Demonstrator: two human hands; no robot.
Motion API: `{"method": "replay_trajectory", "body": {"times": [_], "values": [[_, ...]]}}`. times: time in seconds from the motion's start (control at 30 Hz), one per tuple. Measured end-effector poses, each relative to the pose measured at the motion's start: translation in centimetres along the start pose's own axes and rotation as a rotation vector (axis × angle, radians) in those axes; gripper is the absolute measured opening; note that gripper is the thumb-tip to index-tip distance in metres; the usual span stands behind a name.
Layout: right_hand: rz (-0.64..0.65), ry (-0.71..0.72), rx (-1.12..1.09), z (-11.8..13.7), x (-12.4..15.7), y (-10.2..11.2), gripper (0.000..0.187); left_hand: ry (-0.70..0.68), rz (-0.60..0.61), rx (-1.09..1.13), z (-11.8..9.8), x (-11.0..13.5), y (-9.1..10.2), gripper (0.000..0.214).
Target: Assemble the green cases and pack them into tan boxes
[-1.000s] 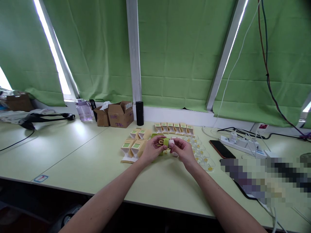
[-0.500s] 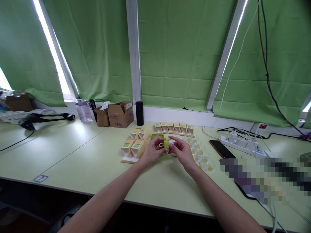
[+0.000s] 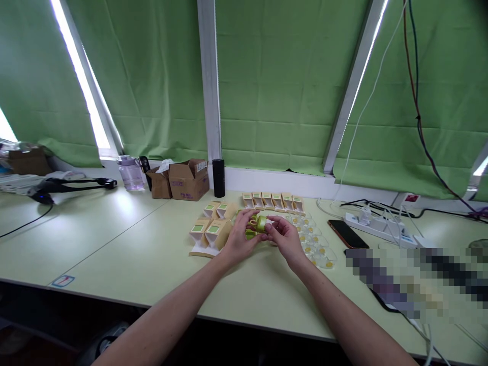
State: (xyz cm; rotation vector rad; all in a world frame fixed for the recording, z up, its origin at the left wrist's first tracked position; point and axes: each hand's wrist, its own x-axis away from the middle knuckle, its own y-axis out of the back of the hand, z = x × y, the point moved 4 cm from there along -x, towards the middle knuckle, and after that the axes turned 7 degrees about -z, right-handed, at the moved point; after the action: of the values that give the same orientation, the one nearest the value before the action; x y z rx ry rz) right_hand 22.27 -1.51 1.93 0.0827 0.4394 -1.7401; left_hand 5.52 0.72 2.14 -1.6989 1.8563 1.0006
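Both my hands meet over the middle of the pale green table (image 3: 114, 244). My left hand (image 3: 239, 240) is closed on a small green and yellow item (image 3: 257, 224) from the left. My right hand (image 3: 284, 237) pinches the same item from the right, beside a small white part. To the left of my hands lie tan cardboard packages with green windows (image 3: 208, 230). A row of similar small packages (image 3: 273, 201) stands behind. Clear plastic blisters with yellow pieces (image 3: 317, 244) lie just right of my right hand.
A black cylinder (image 3: 218, 178), open cardboard boxes (image 3: 189, 178) and a clear bottle (image 3: 130, 173) stand at the back by the green blinds. A phone (image 3: 347, 234), a power strip (image 3: 381, 227) and cables lie on the right. A black tool (image 3: 68, 184) lies far left.
My hands stay together on the green and yellow item. The item has turned slightly and risen a little between my fingers.
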Motion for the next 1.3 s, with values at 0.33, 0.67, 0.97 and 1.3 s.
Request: {"method": "replay_trajectory", "body": {"times": [0.33,0.67,0.97,1.3], "values": [[0.079,0.003,0.006,-0.3,0.2,-0.5,0.063,0.042,0.021,0.099,-0.2,0.1,-0.3,0.042],[0.082,0.669,0.571,1.8,2.0,-0.1,0.038,0.353,0.079,0.496,1.0,-0.1,-0.6,0.063],[0.141,0.876,0.722,1.2,1.8,-0.3,0.043,0.298,0.165,0.416,0.1,0.2,-0.7,0.056],[0.107,0.903,0.739,0.8,1.9,-0.1,0.035,0.357,0.232,0.5,-0.2,0.5,-1.2,0.069]]}}
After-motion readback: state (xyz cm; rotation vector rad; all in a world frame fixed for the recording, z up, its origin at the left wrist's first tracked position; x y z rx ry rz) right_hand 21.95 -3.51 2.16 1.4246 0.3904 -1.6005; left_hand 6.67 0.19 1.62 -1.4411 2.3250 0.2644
